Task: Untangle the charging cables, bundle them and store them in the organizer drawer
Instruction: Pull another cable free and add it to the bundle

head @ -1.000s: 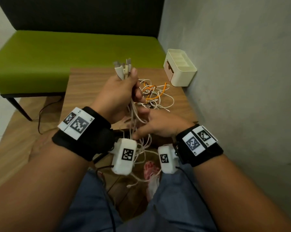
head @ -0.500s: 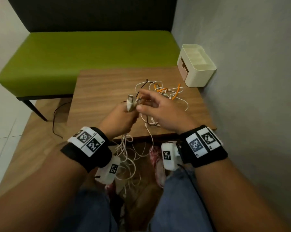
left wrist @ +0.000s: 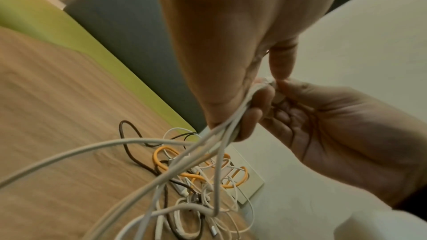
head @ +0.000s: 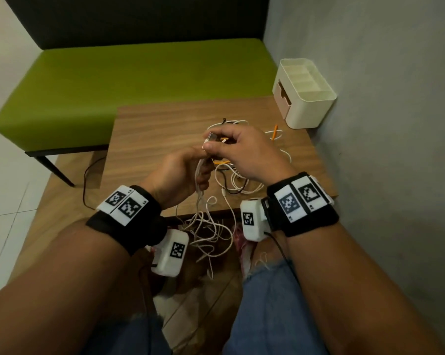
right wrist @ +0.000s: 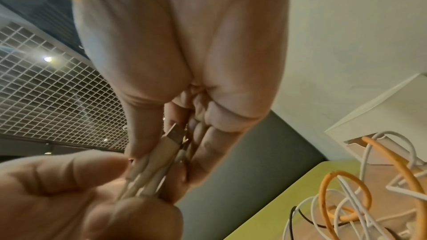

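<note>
Holding a bunch of white cables [head: 200,175] above the near part of the table [head: 165,134], plug ends lined up, likely so no end slips back into the mess. Left hand [head: 176,174] wrapped tight round the cords; right hand [head: 244,152] with fingers [right wrist: 148,130] pinching the plugs [right wrist: 172,137]. Long tails hanging off the near edge. More tangled white, orange and black cables [head: 244,175] lying just right. Organizer [head: 304,94] waiting at the far right corner, drawer shut.
</note>
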Demonstrator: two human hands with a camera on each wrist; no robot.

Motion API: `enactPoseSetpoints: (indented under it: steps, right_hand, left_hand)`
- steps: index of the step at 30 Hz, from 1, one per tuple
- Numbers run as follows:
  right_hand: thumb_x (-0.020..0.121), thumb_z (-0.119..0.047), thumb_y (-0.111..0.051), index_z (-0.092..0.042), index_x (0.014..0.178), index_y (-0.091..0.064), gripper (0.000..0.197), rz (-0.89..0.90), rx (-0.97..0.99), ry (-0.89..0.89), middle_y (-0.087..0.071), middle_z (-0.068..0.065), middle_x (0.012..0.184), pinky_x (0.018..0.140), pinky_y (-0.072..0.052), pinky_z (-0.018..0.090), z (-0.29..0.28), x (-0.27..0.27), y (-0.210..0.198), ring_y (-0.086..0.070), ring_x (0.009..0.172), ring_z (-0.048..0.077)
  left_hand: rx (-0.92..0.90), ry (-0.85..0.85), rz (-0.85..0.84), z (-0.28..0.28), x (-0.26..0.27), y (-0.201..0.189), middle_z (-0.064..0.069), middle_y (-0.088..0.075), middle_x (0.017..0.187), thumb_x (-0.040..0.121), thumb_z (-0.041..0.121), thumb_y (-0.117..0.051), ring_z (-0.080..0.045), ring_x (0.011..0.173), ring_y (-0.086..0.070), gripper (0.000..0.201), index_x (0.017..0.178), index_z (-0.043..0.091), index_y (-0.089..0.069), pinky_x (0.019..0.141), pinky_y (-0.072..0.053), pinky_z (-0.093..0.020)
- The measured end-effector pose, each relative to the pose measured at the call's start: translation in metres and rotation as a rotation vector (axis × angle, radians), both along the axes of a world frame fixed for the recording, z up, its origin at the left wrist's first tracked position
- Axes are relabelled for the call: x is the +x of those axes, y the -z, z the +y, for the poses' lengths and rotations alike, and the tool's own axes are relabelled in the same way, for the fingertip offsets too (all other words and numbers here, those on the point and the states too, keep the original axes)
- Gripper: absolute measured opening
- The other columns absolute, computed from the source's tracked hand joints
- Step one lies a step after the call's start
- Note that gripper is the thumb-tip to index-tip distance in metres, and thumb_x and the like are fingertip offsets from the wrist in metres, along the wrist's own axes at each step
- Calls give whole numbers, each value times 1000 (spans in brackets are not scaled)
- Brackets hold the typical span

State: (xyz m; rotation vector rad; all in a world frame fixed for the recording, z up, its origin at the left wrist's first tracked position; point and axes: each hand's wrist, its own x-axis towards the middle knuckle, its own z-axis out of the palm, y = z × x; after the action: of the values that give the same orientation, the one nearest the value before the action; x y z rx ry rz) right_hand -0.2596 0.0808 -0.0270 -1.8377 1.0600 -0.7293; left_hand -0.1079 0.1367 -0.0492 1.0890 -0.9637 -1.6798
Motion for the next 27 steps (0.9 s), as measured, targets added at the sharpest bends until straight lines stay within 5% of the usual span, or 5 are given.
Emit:
enactPoseSetpoints:
  steps: [7,11,17,23,27]
  right_hand:
    - [87,-27,-72,-20,119,-69,33,-99,36,85,-72,-2,109,92,-56,43,-8,-5,15,-68,100,15]
    - [91,-12,-68,-15,125,-64,34,-277,184,133,-69,3,119,83,-56,27,-19,-5,19,-69,103,14]
    - [87,-14,-72,-36,94,-73,22,-87,55,128,-75,-4,100,92,-56,42,-45,13,24,-70,96,12]
    - [90,-18,-70,-27,105,-73,18,-179,145,142,-74,2,104,87,-57,51,-71,6,35,-72,94,21]
    - [88,-1,-68,-16,107,-71,24,-159,184,74,-72,7,98,84,-59,48,-83,14,48,-69,84,25]
  left_hand:
    - [-117,54,-76,-18,-2,16,4,-40,64,92,28,-45,-9,54,-37,16,93,13,-50,55,-33,-24]
    - [-102,-5,-121,-35,5,24,4,-42,60,105,20,-36,-10,50,-41,25,85,13,-49,56,-39,-28]
    - [-105,96,-113,-58,13,34,-3,-33,67,106,17,-32,-12,53,-37,24,87,13,-46,52,-38,-25]
    - [-51,-17,-21,-80,19,45,7,-39,56,105,18,-31,-9,50,-33,27,85,11,-47,49,-32,-22]
    - [-22,2,32,-86,23,57,6,-37,55,104,19,-31,-8,48,-34,26,86,10,-47,47,-34,-21]
